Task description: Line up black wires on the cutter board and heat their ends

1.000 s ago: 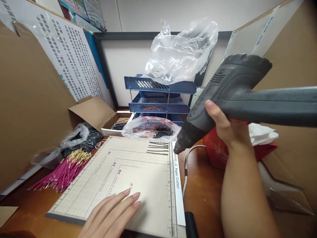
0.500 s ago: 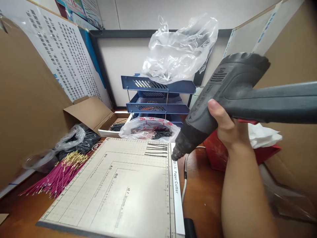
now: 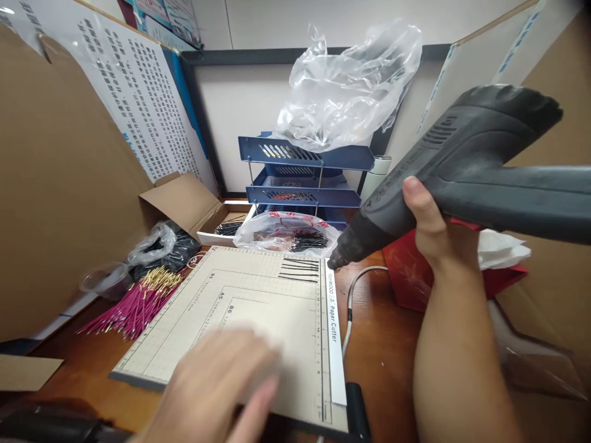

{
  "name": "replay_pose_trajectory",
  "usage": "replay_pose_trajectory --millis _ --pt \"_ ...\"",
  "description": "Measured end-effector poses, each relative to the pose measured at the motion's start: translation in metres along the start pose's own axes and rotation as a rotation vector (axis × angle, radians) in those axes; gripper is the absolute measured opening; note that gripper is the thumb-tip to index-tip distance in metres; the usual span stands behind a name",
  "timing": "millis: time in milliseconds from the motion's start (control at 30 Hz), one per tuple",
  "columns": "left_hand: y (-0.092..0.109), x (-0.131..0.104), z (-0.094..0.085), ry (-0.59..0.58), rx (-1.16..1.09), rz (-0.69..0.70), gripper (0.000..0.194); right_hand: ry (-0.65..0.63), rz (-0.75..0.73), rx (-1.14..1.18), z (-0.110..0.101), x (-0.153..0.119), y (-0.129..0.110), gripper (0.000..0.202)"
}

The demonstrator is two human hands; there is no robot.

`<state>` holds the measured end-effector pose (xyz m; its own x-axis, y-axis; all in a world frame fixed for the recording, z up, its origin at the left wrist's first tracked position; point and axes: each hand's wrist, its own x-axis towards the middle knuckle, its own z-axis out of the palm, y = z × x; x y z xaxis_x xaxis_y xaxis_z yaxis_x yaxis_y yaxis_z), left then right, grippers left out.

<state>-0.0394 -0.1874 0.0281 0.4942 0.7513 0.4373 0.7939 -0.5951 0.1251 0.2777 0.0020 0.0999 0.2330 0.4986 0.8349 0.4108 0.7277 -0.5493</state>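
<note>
My right hand (image 3: 431,231) is wrapped round a dark grey heat gun (image 3: 397,203), its nozzle pointing down-left at the upper right edge of the paper cutter board (image 3: 277,320). Several thin black pieces (image 3: 300,269) lie in a row on the board's upper right part, just left of the nozzle. My left hand (image 3: 221,381) is over the board's lower part, blurred by motion; its thumb shows, the other fingers are smeared, and whether it holds anything cannot be made out.
Magenta sticks with gold ends (image 3: 138,301) lie left of the board. Behind it are an open cardboard box (image 3: 184,200), a plastic bag of black pieces (image 3: 277,231) and blue trays (image 3: 305,197). A red tissue box (image 3: 406,277) and a cable (image 3: 351,295) are at the right.
My left hand has come into view over the board's lower part. The heat gun has moved right and its nozzle sits slightly higher in the picture. The view has shifted a little.
</note>
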Motion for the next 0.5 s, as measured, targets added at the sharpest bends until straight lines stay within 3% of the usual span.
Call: replay_pose_trajectory --millis 67,133,233,333,500 --pt "-0.016 0.041 0.013 -0.075 0.018 -0.085 0.062 -0.029 -0.022 -0.036 -0.002 0.001 0.002 0.050" --pt "-0.033 0.081 0.029 -0.255 0.012 -0.172 0.074 -0.054 -0.036 -0.040 -0.002 0.001 0.004 0.050" --pt "-0.049 0.121 0.052 -0.431 0.004 -0.244 0.087 -0.048 0.004 -0.059 0.000 0.000 0.003 0.055" --pt "-0.056 0.132 0.065 -0.517 -0.006 -0.265 0.096 -0.073 0.070 -0.093 0.002 -0.003 0.000 0.062" --pt "-0.063 0.121 0.076 -0.580 -0.011 -0.236 0.102 -0.109 0.016 -0.054 0.006 -0.003 -0.008 0.057"
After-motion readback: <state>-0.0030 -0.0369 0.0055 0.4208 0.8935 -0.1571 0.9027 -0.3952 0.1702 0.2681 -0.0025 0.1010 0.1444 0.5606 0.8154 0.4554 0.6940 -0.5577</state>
